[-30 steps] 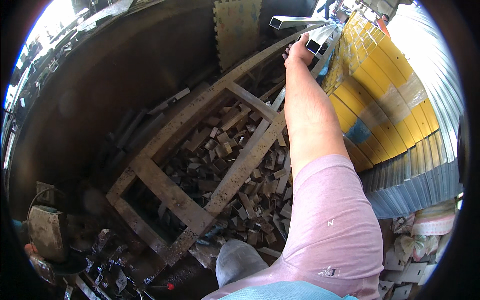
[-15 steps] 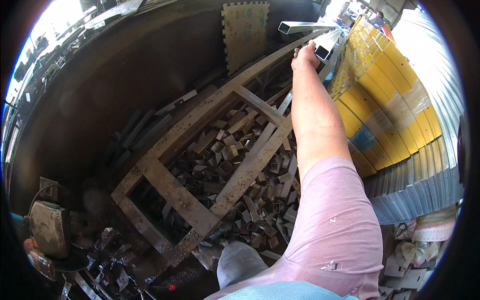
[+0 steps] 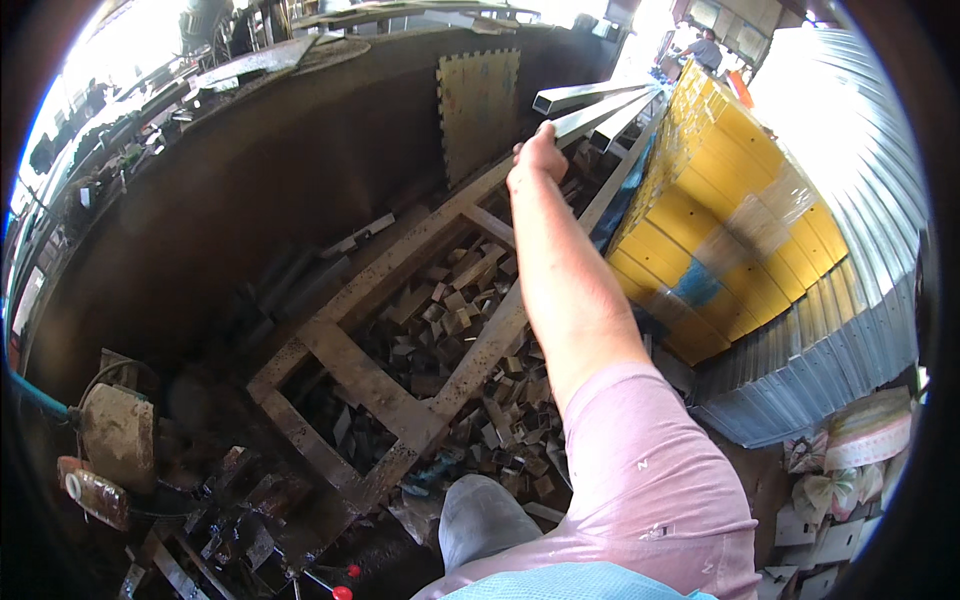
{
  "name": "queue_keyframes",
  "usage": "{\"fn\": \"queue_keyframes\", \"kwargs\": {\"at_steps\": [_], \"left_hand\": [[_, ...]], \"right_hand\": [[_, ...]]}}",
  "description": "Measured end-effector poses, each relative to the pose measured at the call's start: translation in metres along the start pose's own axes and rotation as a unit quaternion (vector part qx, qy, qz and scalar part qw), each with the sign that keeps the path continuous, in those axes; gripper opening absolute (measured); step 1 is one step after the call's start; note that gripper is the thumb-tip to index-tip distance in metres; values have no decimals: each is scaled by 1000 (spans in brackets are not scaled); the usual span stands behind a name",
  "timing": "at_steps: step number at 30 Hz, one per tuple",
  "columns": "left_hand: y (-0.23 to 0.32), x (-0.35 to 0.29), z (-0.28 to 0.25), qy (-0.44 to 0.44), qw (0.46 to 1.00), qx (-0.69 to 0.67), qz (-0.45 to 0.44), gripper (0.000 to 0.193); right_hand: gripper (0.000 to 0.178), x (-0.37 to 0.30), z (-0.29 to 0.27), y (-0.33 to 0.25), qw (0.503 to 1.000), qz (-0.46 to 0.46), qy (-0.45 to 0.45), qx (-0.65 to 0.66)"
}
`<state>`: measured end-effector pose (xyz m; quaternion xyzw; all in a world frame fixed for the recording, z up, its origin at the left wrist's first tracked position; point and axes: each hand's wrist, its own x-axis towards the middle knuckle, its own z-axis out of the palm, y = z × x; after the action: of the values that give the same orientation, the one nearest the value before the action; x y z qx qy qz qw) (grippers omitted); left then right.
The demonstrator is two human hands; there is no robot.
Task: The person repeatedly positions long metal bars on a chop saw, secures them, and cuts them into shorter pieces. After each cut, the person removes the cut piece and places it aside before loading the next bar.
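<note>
Right hand (image 3: pixel 540 155) is stretched far forward at the end of a bare forearm in a pink sleeve, its fingers curled down onto the near end of a long square metal tube (image 3: pixel 590 118); whether they close fully round it cannot be told from this angle. No left hand shows anywhere. More grey tubes (image 3: pixel 585 95) lie just beyond and beside the hand, their open ends facing it. Below the forearm a rusty welded steel frame (image 3: pixel 400 390) lies flat, and heaps of short tube offcuts (image 3: pixel 450 310) fill its openings. To the right of the arm stands a stack of yellow boxes (image 3: pixel 730 220) against a corrugated metal wall (image 3: pixel 830 330). Near the person's body, under the elbow, sits a grey shoe (image 3: pixel 480 520). Far to the left lies a dusty angle grinder (image 3: pixel 115 435).
</note>
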<state>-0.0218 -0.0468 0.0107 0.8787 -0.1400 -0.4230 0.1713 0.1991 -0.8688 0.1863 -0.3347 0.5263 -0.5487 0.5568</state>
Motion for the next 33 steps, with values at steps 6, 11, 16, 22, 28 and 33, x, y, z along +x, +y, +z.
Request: {"fn": "queue_keyframes", "kwargs": {"at_steps": [6,11,16,22,28,33], "left_hand": [[-29,-22,12,18,999,-14,41,52],[-55,-44,24,26,998,-21,59,52],[-80,-70,41,39,997,-30,61,52],[-109,-102,67,49,997,-40,46,52],[-117,-123,84,47,997,-42,38,53],[-113,-129,92,80,995,-57,26,51]], "right_hand": [[57,-115,-9,-12,997,41,-58,-7],[65,-235,-23,-27,992,84,-94,-9],[57,-311,-43,-36,963,116,-229,82],[74,-263,-47,-14,916,155,-314,197],[62,-172,-29,-12,881,190,-365,234],[39,-184,-14,0,893,168,-289,303]]}}
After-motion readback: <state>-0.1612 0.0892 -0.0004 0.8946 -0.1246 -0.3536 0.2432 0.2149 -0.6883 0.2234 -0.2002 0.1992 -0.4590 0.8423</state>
